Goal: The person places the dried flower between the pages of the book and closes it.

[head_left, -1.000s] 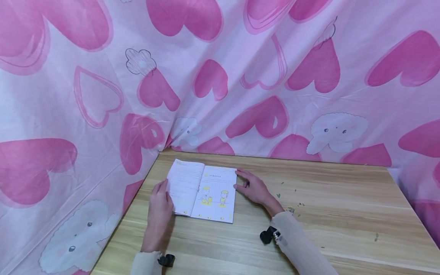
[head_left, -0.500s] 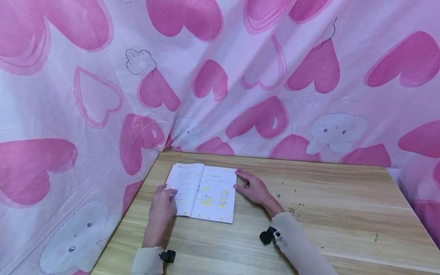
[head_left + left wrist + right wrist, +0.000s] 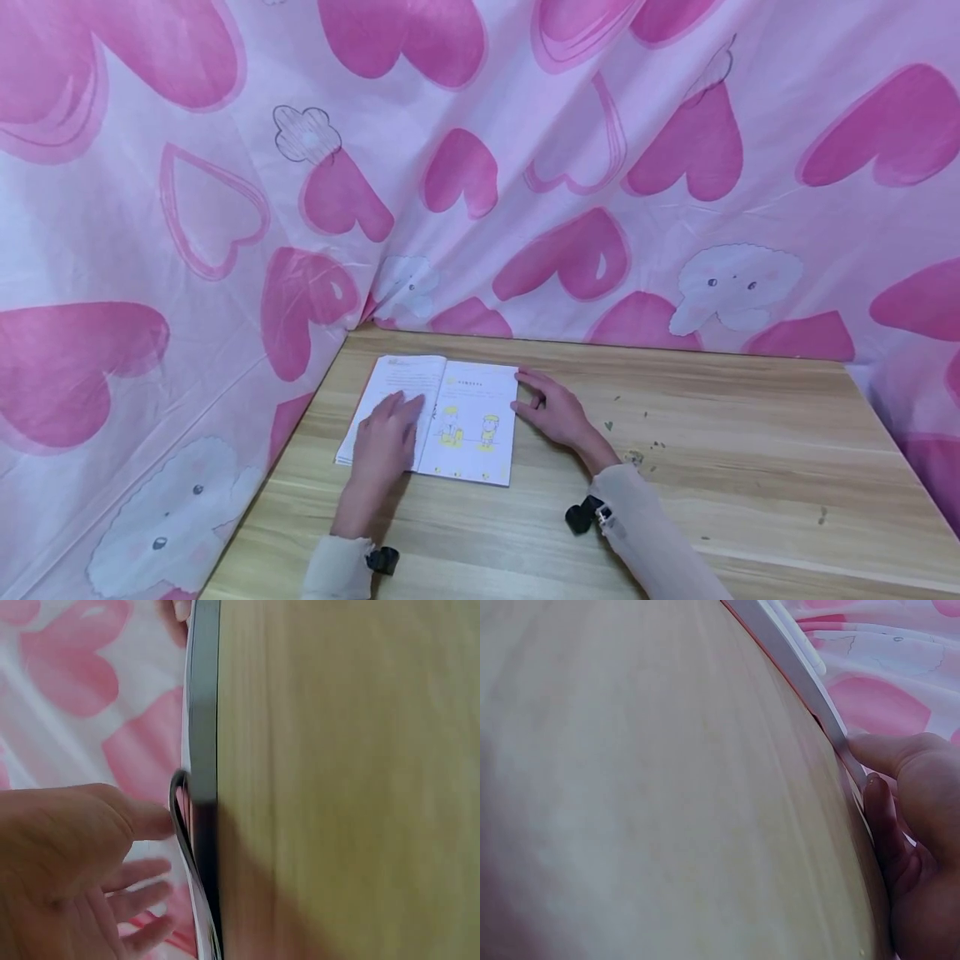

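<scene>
An open book (image 3: 468, 423) lies on the wooden table, text on its left page and yellow-tinted figures on its right page. Across the lower left page reaches my left hand (image 3: 384, 437), its fingers extended toward the spine. In the left wrist view, the left thumb (image 3: 150, 819) touches the book's curved page edge (image 3: 182, 817) while the other fingers spread over the page. My right hand (image 3: 553, 408) holds the book's right edge near the upper corner. From the right wrist, its thumb (image 3: 885, 752) sits against that edge with the fingers bent beside it.
The wooden table (image 3: 735, 467) extends far to the right, with small dark marks (image 3: 656, 444) on its surface. A pink heart-patterned cloth (image 3: 555, 167) hangs behind and along the left side. Each wrist wears a small black camera (image 3: 581, 517).
My left hand has let go of the left page edge and moved right across the page. The lifted left page has settled lower. The right hand stays put.
</scene>
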Motion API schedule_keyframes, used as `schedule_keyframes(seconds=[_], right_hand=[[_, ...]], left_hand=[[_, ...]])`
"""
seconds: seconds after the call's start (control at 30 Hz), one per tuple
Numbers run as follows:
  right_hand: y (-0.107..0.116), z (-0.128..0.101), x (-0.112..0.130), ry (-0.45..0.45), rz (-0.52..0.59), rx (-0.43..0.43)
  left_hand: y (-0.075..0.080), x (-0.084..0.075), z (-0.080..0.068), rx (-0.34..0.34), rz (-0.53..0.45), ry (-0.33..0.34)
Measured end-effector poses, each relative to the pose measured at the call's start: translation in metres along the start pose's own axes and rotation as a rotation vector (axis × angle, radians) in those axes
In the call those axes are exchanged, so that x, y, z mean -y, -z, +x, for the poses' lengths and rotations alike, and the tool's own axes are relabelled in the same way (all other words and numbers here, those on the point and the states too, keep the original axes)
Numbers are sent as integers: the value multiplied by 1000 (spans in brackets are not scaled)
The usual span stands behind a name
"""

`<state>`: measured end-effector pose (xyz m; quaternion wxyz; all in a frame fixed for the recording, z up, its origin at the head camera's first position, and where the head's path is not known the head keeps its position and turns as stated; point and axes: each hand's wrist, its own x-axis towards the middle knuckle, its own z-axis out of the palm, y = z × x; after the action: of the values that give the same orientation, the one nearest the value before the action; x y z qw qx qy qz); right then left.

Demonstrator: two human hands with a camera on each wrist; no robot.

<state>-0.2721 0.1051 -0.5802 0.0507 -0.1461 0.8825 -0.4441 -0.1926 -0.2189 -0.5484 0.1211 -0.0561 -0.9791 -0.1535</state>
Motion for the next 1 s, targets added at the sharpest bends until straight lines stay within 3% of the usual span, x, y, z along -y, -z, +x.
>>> schedule_keyframes(seconds=[0.13,0.5,0.77,0.87,1.0], right_hand=[[-1,-1,0,-13,3,-16],[2,1,4,-56,56,4],[23,-14,6,-58,251,78],[32,-22,-2,-54,335,54],[49,-35,-14,-21,350,-4]], left_hand=[[-4,-11,3,36,2,-29],[-5,-20,9,150,48,105],[-4,-22,12,181,39,143],[-3,-23,13,190,38,148],[-3,-23,13,201,40,147]])
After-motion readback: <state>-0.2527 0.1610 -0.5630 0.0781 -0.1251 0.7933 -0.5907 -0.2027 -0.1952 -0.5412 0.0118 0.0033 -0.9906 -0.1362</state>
